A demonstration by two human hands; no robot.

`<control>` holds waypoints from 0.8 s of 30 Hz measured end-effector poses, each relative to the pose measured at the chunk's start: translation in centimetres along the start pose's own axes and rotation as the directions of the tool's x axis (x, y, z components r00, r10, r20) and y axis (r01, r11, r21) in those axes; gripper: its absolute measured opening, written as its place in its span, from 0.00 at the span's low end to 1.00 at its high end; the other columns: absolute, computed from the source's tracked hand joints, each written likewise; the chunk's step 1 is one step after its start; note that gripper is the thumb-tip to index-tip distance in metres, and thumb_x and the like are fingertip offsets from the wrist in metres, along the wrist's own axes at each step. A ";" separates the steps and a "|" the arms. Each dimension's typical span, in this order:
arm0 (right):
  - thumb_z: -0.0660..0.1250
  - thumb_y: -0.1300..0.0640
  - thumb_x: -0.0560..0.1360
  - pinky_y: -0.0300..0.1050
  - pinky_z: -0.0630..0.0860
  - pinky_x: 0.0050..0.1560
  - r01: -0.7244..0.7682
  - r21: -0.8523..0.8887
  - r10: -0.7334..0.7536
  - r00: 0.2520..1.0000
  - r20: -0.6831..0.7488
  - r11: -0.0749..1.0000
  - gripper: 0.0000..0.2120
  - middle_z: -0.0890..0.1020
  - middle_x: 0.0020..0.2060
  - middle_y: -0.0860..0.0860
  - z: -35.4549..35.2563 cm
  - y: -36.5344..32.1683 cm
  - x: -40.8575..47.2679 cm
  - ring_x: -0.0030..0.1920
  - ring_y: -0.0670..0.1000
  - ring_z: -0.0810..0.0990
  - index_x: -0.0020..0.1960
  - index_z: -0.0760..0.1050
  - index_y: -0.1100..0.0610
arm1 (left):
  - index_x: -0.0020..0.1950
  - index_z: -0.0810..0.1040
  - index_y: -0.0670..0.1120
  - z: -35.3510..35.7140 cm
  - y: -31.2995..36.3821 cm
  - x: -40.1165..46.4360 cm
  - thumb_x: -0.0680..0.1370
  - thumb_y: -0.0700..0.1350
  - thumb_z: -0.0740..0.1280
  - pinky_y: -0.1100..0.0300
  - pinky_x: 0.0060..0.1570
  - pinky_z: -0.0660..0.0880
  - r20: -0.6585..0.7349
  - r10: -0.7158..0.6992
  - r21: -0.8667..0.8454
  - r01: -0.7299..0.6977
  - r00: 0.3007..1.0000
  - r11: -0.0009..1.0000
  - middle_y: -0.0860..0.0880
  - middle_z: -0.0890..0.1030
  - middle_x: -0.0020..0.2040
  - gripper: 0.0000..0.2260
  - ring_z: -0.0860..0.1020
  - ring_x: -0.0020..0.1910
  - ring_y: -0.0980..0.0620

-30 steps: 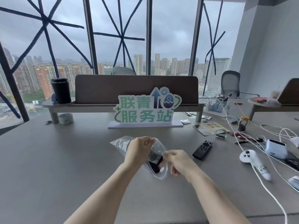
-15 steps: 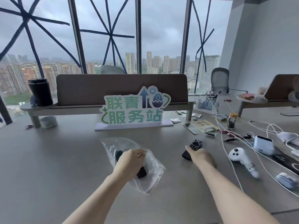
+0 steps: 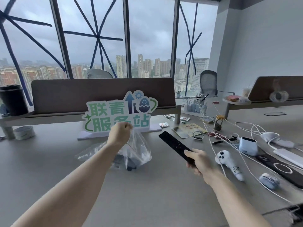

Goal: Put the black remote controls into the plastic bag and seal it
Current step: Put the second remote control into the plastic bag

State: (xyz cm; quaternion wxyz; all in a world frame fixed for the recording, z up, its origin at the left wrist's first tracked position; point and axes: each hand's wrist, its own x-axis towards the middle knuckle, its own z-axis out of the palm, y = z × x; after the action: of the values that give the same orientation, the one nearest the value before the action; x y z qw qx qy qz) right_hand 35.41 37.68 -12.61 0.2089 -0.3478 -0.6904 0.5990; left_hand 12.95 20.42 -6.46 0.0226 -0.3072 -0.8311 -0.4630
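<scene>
- Tape roll [image 3: 24, 132]: far left on the desk [image 3: 49, 161], well clear of the work.
- Left hand [image 3: 120, 134]: fist closed on the bunched top of the bag, arm reaching forward, wrist raised above the desk.
- Plastic bag [image 3: 136, 153]: clear, hanging from the left hand, its bottom resting on the desk; dark items inside, too blurred to count. Risk: the mouth is pinched shut in the fist, so an incoming remote would likely jam unless the grip spreads it open.
- Sign [image 3: 119, 114]: green lettering, upright just behind the bag.
- Black remote [image 3: 176, 146]: long, lifted off the desk, tilted up and leftward toward the bag.
- Right hand [image 3: 197, 161]: fingers wrapped round the remote's near end. Risk: an end-only grip may let the remote swing or slip.
- White controller [image 3: 229, 163]: just right of the right hand, among cables [image 3: 213, 141] that could snag.
</scene>
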 end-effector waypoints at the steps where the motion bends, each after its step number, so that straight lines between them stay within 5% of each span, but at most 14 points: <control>1: 0.63 0.57 0.78 0.35 0.54 0.18 0.025 0.067 -0.027 0.999 0.032 0.997 0.08 0.75 0.25 0.54 -0.7 -0.9 -1.2 0.17 0.47 0.61 0.43 0.74 0.60 | 0.40 0.81 0.41 0.0 1.1 0.6 0.78 0.40 0.58 0.62 0.28 0.66 -0.021 0.030 -0.009 -0.031 0.999 0.999 0.42 0.82 0.35 0.13 0.70 0.26 0.49; 5: 0.63 0.58 0.78 0.35 0.54 0.17 0.044 0.161 -0.061 0.992 0.106 0.986 0.06 0.73 0.25 0.51 -2.4 -3.8 -4.4 0.20 0.44 0.67 0.43 0.73 0.58 | 0.39 0.79 0.38 1.2 4.3 0.7 0.79 0.45 0.62 0.59 0.30 0.70 -0.045 0.170 0.037 -0.169 0.984 0.985 0.46 0.79 0.30 0.14 0.74 0.29 0.46; 8: 0.65 0.55 0.76 0.35 0.54 0.19 0.010 -0.099 0.000 0.995 0.101 0.995 0.09 0.72 0.25 0.52 -2.1 -4.4 -4.9 0.21 0.46 0.66 0.38 0.72 0.56 | 0.48 0.82 0.42 3.0 4.3 -1.6 0.78 0.47 0.63 0.56 0.38 0.77 0.019 0.216 0.052 -0.217 0.976 0.975 0.47 0.84 0.39 0.11 0.80 0.36 0.46; 11: 0.65 0.52 0.76 0.35 0.55 0.20 -0.015 -0.267 0.048 0.992 0.116 0.964 0.10 0.73 0.24 0.51 -0.2 -3.6 -4.9 0.20 0.47 0.63 0.40 0.75 0.56 | 0.49 0.83 0.45 4.7 3.3 -4.5 0.78 0.49 0.63 0.58 0.37 0.74 0.069 0.259 0.087 -0.265 0.963 0.960 0.47 0.85 0.41 0.11 0.81 0.39 0.45; 17: 0.61 0.51 0.81 0.38 0.66 0.22 -0.071 -0.053 0.085 0.937 0.339 0.996 0.11 0.84 0.31 0.50 5.0 -0.2 -4.6 0.21 0.48 0.70 0.58 0.78 0.55 | 0.45 0.82 0.47 4.5 0.4 -7.7 0.77 0.53 0.61 0.52 0.42 0.78 0.122 0.171 0.108 -0.184 0.978 0.977 0.48 0.85 0.40 0.13 0.80 0.40 0.44; 19: 0.66 0.54 0.79 0.40 0.70 0.24 -0.076 -0.068 0.097 0.919 0.383 0.995 0.12 0.86 0.43 0.53 5.7 0.4 -4.4 0.22 0.50 0.75 0.61 0.77 0.54 | 0.44 0.82 0.48 3.4 -0.4 -7.9 0.77 0.53 0.61 0.53 0.42 0.78 0.113 0.146 0.109 -0.158 0.983 0.981 0.48 0.84 0.39 0.13 0.80 0.40 0.44; 21: 0.68 0.60 0.77 0.41 0.71 0.24 0.000 -0.084 0.022 0.967 0.252 0.996 0.08 0.86 0.49 0.57 6.2 0.5 -3.8 0.22 0.51 0.75 0.55 0.80 0.56 | 0.42 0.81 0.48 2.3 -1.1 -8.1 0.77 0.53 0.61 0.53 0.42 0.78 0.118 0.138 0.106 -0.151 0.983 0.983 0.48 0.84 0.39 0.13 0.80 0.40 0.45; 24: 0.63 0.62 0.74 0.43 0.71 0.29 0.138 -0.280 -0.175 0.978 -0.111 0.950 0.08 0.85 0.40 0.54 6.5 0.5 -2.5 0.25 0.51 0.75 0.45 0.79 0.53 | 0.34 0.76 0.48 1.0 -2.2 -8.7 0.76 0.52 0.62 0.55 0.37 0.74 0.131 0.093 0.114 -0.109 0.987 0.988 0.50 0.80 0.32 0.13 0.76 0.36 0.45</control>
State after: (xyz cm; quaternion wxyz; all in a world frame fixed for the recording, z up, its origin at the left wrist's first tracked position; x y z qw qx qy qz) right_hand 32.55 31.44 -14.01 0.2522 -0.3567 -0.7757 0.4555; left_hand 19.11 16.11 -11.50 0.0125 -0.3755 -0.8407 -0.3899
